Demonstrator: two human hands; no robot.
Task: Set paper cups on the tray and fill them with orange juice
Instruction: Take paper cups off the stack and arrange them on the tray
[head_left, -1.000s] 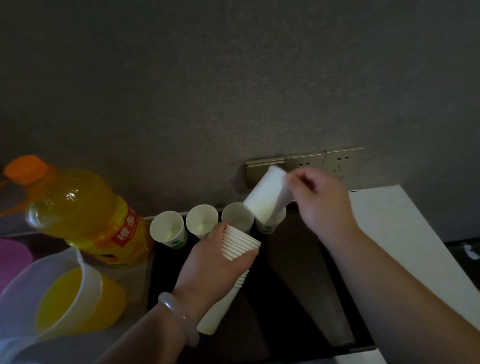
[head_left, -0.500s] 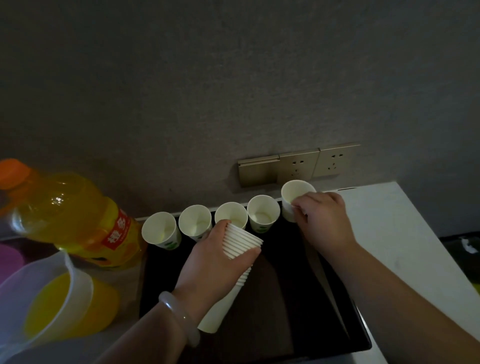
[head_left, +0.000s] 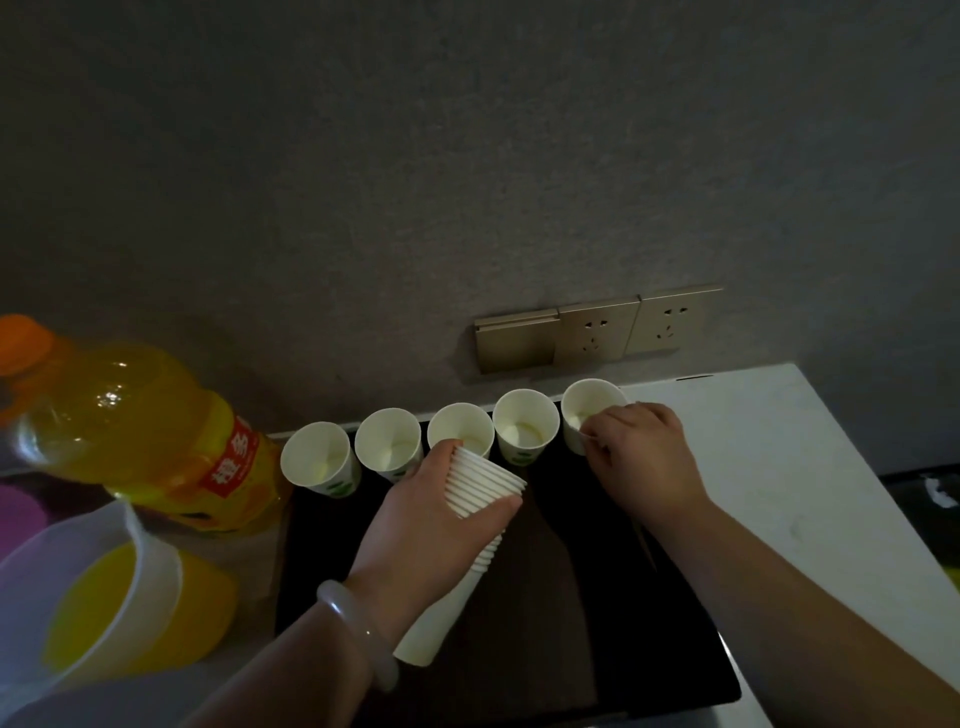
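Along the far edge of the tray (head_left: 597, 623), mid-frame, 5 empty paper cups (head_left: 460, 431) stand in 1 row. The right hand (head_left: 641, 452) pinches the rightmost cup (head_left: 589, 410) at its rim. The left hand (head_left: 426, 519) wraps 1 nested stack (head_left: 485, 486) at lower centre. Thin paper likely feels light, tips easily and crushes, so hold the wall gently below the rim. At left sit 1 juice bottle (head_left: 130, 421) and 1 part-filled pitcher (head_left: 104, 587).

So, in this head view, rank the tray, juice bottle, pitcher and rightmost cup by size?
1. Tray
2. Juice bottle and pitcher: they look alike; the pitcher is nearer, so unranked
3. Rightmost cup
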